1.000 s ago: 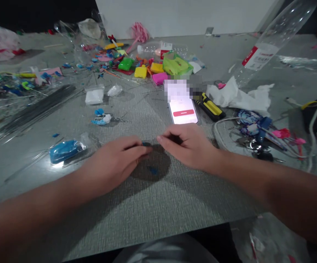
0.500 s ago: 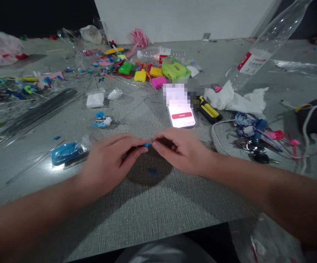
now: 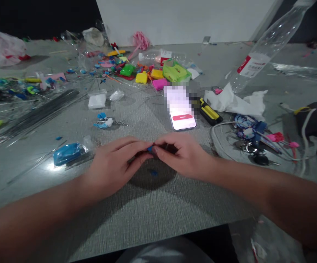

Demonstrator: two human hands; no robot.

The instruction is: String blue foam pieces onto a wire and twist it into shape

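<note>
My left hand (image 3: 114, 164) and my right hand (image 3: 184, 155) meet fingertip to fingertip just above the grey table (image 3: 158, 212). Both pinch one small blue piece of clay (image 3: 150, 148) between them. Most of that piece is hidden by the fingers. A second blue crumb (image 3: 154, 172) lies on the table in the shadow under the hands. A lit phone (image 3: 182, 121) lies just beyond my right hand.
A blue clay lump in a clear bag (image 3: 65, 153) lies left of my hands. Colourful clay blocks (image 3: 147, 75) sit further back, thin metal wires (image 3: 32, 113) at left. Yellow-black tool (image 3: 209, 111), tissue (image 3: 235, 102), keys and cables (image 3: 254, 140) crowd the right; a plastic bottle (image 3: 267, 44) leans there.
My hands have closed together; the fingertips, apart a second ago, now touch around the blue piece, lifted slightly off the table. The view shifted a little.
</note>
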